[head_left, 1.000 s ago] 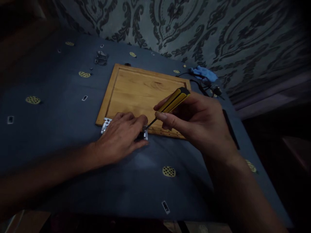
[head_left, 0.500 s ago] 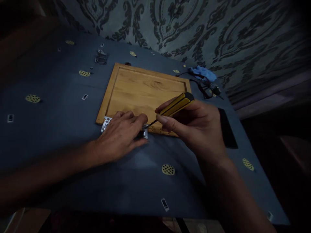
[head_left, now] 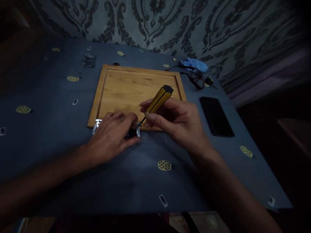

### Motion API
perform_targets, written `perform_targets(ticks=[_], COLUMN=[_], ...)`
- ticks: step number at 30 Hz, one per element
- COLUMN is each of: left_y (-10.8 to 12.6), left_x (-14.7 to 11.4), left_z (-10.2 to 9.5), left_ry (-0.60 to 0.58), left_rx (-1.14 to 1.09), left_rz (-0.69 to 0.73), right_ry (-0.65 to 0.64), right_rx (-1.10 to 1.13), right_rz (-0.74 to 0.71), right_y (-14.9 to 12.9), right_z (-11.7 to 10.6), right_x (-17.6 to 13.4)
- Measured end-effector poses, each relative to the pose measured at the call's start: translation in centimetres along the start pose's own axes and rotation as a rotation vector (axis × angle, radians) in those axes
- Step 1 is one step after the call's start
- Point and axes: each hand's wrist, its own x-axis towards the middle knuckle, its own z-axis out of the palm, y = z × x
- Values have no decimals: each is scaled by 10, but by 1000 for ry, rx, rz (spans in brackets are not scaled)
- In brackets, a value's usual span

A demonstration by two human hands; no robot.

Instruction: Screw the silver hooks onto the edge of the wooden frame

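In my right hand is a screwdriver with a yellow and black handle, pinched between thumb and fingers and tilted. Its thin shaft slants down to the right end of a shiny metal fitting at the near edge of a framed wooden panel. My left hand covers the fitting's middle, fingers curled over it onto the panel and thumb along the near side. Only the fitting's two ends show; its exact kind is hidden. Whether the tip sits in a screw is too small to tell.
A black phone lies right of the panel. Behind it are eyeglasses and a crumpled blue cloth. Small metal pieces lie at the back left of the patterned blue tablecloth. A patterned wall rises behind.
The screwdriver now stands more upright, its handle turned with my right hand. My left hand keeps its place on the fitting. The whole view has shifted, showing more of the phone.
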Motion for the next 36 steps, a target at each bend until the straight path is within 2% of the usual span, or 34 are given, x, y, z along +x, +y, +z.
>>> perform_targets(ticks=[5, 13, 18, 20, 28, 31, 36], left_y=[3, 3, 1, 1, 0, 0, 1], left_x=[-1, -1, -2, -2, -1, -1, -1], left_z=[1, -1, 0, 1, 1, 2, 2], left_ry=[12, 36, 30, 31, 92, 93, 88], left_rx=[25, 27, 10, 7, 14, 23, 17], left_rz=[8, 12, 33, 33, 63, 65, 54], right_ry=[116, 161, 438, 483, 375, 367, 389], right_rx=[13, 58, 68, 55, -131, -132, -171], right_rz=[56, 49, -126, -158, -121, -96, -142], right_y=[0, 3, 12, 13, 14, 16, 19], right_z=[8, 9, 10, 10, 12, 12, 11], right_x=[-2, -5, -14, -17, -24, -24, -23])
